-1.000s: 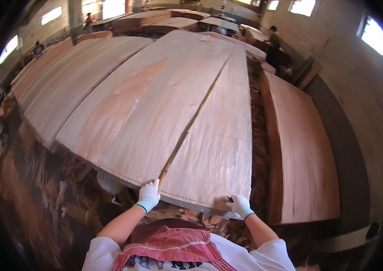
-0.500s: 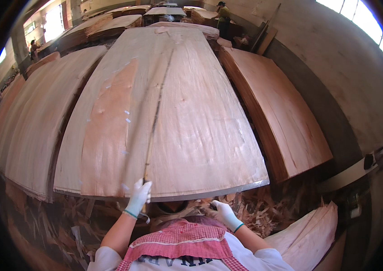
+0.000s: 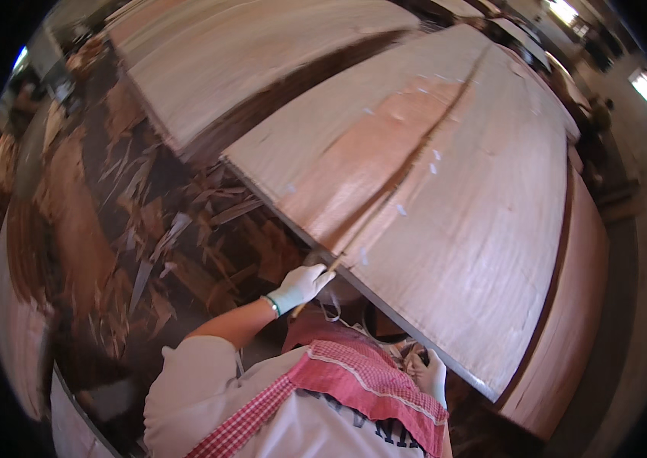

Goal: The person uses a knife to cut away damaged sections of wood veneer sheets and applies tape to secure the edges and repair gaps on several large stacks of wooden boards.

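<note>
Closed around the lower end of a long thin stick (image 3: 339, 261) is my white-gloved left hand (image 3: 300, 288), just off the near edge of a large stack. The stick reaches away across the pale wood veneer sheet (image 3: 491, 221) on top, toward its far end. A redder strip of veneer (image 3: 373, 137) and several small white tape pieces (image 3: 401, 209) show on that sheet. My right hand (image 3: 430, 375), also gloved, is curled close to the stack's near edge by my apron. Something small and dark is at its fingers, too unclear to name.
Another veneer stack (image 3: 255, 69) stands at the far left, and a reddish one (image 3: 568, 313) along the right. Torn veneer scraps (image 3: 148, 221) litter the floor at left. More sheets (image 3: 25, 359) stand near the left rim.
My view has turned left, so the stacks appear slanted and more scrap-covered floor shows. My left hand still grips the stick; the right hand remains curled near the stack's edge.
</note>
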Demonstrator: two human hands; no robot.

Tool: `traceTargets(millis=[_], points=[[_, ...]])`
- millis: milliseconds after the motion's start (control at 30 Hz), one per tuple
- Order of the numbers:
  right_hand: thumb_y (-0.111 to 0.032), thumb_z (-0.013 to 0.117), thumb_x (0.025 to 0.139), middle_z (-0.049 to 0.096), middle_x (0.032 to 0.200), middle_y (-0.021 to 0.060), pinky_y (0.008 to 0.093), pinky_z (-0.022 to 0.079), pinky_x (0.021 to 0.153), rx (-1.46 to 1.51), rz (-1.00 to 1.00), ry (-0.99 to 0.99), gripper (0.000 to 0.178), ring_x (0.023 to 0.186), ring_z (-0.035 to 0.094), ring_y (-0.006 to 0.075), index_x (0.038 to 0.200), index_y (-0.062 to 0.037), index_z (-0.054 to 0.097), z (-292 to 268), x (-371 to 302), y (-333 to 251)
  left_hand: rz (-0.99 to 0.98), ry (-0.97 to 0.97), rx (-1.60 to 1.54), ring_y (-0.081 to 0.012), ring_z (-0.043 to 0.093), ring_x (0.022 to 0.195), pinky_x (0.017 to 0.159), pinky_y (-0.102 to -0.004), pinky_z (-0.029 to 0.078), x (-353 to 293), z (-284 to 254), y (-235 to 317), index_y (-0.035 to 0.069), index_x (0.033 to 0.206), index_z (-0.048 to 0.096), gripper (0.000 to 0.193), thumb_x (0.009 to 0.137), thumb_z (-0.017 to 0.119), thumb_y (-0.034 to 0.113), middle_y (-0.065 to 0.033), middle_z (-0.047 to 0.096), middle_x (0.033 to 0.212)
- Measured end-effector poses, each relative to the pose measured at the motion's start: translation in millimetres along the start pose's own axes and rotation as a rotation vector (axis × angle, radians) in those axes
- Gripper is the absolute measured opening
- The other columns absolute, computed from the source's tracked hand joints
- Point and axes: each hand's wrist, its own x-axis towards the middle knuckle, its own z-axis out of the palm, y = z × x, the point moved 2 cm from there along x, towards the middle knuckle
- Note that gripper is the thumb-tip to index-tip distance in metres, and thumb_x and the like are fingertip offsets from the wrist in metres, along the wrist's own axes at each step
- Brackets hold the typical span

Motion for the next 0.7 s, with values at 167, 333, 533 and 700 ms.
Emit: traceTargets(millis=[167,333,533,700], points=[[-0.022,0.067,0.086,0.062,0.07,0.0143,0.0324,0.047,0.062,-0.088,-0.042,-0.068,0.026,0.064,0.057,0.0158,0.09,0.0035,0.061,9,2,-21,-0.136,0.63,0.111,-0.0397,0.059,0.08,0.066,-0.0494,0.047,96,-108,-71,0.006,0.085,0.053,0.028,0.091,0.055,0.034,-0.0194,0.06,0.084],[-0.024,0.067,0.086,0.061,0.074,0.0195,0.0359,0.047,0.063,-0.194,-0.046,-0.086,0.029,0.065,0.058,0.0248,0.091,0.003,0.06,12,3,-15,-0.592,0.787,0.23,-0.0394,0.059,0.109,0.092,-0.0488,0.048,168,-195,-203,0.003,0.122,0.048,0.059,0.084,0.06,0.047,-0.0236,0.059,0.121],[-0.036,0.066,0.086,0.059,0.078,0.0241,0.0401,0.048,0.064,-0.307,-0.006,-0.161,0.039,0.075,0.063,0.0389,0.092,0.0016,0.059,15,-5,-50,-0.619,0.691,-0.329,-0.0387,0.054,0.12,0.102,-0.0419,0.041,207,-232,-325,-0.018,0.132,0.038,0.088,0.074,0.072,0.039,-0.0313,0.052,0.131],[-0.039,0.064,0.088,0.064,0.084,0.0224,0.0413,0.049,0.067,-0.354,-0.034,-0.226,0.041,0.08,0.064,0.0393,0.099,0.0002,0.062,18,3,-56,-0.411,0.71,-0.914,-0.0252,0.06,0.101,0.086,-0.0341,0.049,233,-229,-331,-0.021,0.117,0.051,0.067,0.071,0.078,0.021,-0.0235,0.062,0.111]])
